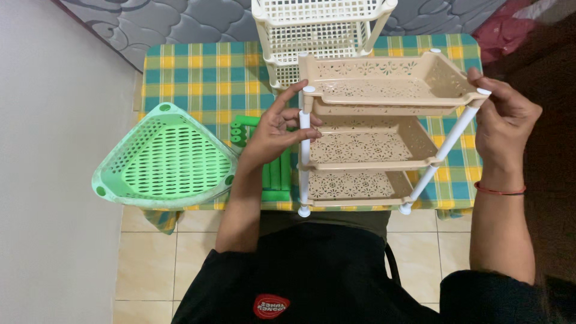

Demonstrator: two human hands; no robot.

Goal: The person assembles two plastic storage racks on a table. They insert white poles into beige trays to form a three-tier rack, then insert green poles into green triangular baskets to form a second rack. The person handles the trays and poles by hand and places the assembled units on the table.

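A beige three-tier plastic rack (384,84) with white poles stands on the checked table in front of me. My left hand (276,129) grips the rack's front-left white pole (304,150) just under the top tray. My right hand (504,123) holds the top tray's right corner at the front-right white pole (447,150). Both hands are closed around parts of the rack.
A green triangular basket (165,157) lies at the table's left edge, overhanging it. Green tubes (273,174) lie behind my left wrist. A white tiered rack (318,30) stands behind the beige one. The checked tablecloth (204,78) covers the table; a wall runs along the left.
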